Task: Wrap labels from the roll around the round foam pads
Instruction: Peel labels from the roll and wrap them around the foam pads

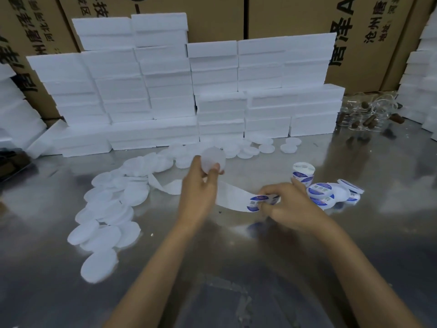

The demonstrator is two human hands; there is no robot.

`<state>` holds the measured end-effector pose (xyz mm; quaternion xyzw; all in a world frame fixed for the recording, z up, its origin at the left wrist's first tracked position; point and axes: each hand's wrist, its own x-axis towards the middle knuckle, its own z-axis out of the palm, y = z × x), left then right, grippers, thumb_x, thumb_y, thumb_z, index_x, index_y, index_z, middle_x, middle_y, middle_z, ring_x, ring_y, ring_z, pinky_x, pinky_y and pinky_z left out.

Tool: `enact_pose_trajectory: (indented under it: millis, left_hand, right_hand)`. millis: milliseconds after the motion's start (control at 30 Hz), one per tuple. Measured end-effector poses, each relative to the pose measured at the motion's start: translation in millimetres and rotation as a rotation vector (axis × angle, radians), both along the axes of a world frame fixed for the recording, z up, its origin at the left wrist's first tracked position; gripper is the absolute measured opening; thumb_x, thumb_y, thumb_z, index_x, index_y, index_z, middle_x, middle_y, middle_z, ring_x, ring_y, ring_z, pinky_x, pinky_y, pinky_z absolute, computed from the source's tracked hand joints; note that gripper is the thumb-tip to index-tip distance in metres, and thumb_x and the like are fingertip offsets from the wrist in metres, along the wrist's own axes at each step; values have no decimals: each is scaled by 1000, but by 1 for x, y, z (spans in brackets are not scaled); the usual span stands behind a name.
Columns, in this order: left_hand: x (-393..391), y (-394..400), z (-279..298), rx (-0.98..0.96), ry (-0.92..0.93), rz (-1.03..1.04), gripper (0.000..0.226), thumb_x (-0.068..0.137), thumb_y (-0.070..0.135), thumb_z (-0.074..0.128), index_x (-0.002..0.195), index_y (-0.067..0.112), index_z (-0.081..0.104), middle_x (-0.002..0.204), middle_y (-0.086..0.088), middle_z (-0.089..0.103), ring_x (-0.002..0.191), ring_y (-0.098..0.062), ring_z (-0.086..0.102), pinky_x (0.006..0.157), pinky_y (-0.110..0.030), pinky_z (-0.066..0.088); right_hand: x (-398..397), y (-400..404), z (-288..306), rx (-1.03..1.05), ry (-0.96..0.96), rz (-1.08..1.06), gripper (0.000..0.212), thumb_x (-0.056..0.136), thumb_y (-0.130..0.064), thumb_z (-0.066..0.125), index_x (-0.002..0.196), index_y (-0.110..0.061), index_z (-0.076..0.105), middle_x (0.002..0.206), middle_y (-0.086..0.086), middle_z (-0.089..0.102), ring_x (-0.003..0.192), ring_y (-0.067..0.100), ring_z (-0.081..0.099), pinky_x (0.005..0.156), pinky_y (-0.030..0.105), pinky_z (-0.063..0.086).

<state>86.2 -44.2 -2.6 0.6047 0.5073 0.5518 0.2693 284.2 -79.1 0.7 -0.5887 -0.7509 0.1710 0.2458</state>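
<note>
Looking down from the head camera, I see cardboard cartons [283, 17] with printed characters filling the back of the view. Against them stands a wall of stacked white foam boxes [165, 91], with more white stacks at the far left and right edges. All of it sits on a shiny metal table [236, 268].

On the table's left side I see a long scatter of bare round foam pads [108, 209], overlapping one another and curving from the near left up toward the foot of the boxes. To the right lies a small cluster of labelled pads [331, 192], white with blue printed bands, just beside the label roll [303, 172], which stands on its side. A white backing strip [227, 197] runs from the scattered pads across to my right hand, carrying blue labels [260, 202] at that end.

My left hand [201, 190] is raised above the strip, fingers and thumb curled around one bare foam pad [212, 159]. My right hand [290, 207] is low over the table, its fingertips pinching at a label on the strip; motion blur keeps me from saying whether the label is already lifted off.
</note>
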Motion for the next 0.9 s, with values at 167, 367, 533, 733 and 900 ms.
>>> enact_pose_trajectory:
  millis: [167, 367, 533, 733, 900]
  left_hand:
    - [9, -12, -13, 100, 236, -8, 8, 102, 31, 50, 103, 30, 42, 63, 7, 57, 61, -9, 54, 55, -23, 40]
    - [6, -10, -27, 26, 302, 19, 17, 102, 34, 49, 108, 18, 50, 47, 6, 42, 47, -12, 44, 52, -33, 32]
    - [-3, -10, -31, -43, 287, -47, 14, 102, 37, 50, 102, 23, 48, 56, 3, 61, 52, -11, 59, 55, -35, 46]
    - [-6, -14, -29, -137, 173, -192, 13, 101, 25, 53, 113, 19, 55, 91, -3, 76, 78, -12, 74, 67, -29, 60]
    - [-6, -17, -25, -153, 173, -193, 15, 100, 18, 52, 113, 12, 55, 88, -9, 75, 76, -16, 73, 66, -28, 57]
  right_hand:
    - [-16, -12, 15, 48, 143, 113, 24, 87, -15, 65, 74, -35, 65, 74, -15, 68, 77, -3, 58, 120, 45, 14]
    - [-30, -18, 11, 80, 225, 182, 11, 88, -16, 69, 89, -25, 75, 76, -31, 64, 85, 2, 56, 83, 8, 33]
    - [-38, -19, 7, 96, 277, 165, 15, 88, -13, 69, 99, -24, 69, 85, -11, 71, 89, 7, 62, 86, 28, 47]
    - [-42, -26, 13, 77, 307, 225, 34, 91, -8, 64, 115, -32, 66, 98, -9, 73, 97, 7, 64, 96, 25, 44]
    - [-44, -27, 11, 90, 272, 235, 29, 91, -6, 63, 104, -30, 74, 103, -16, 73, 102, 8, 61, 108, 33, 34]
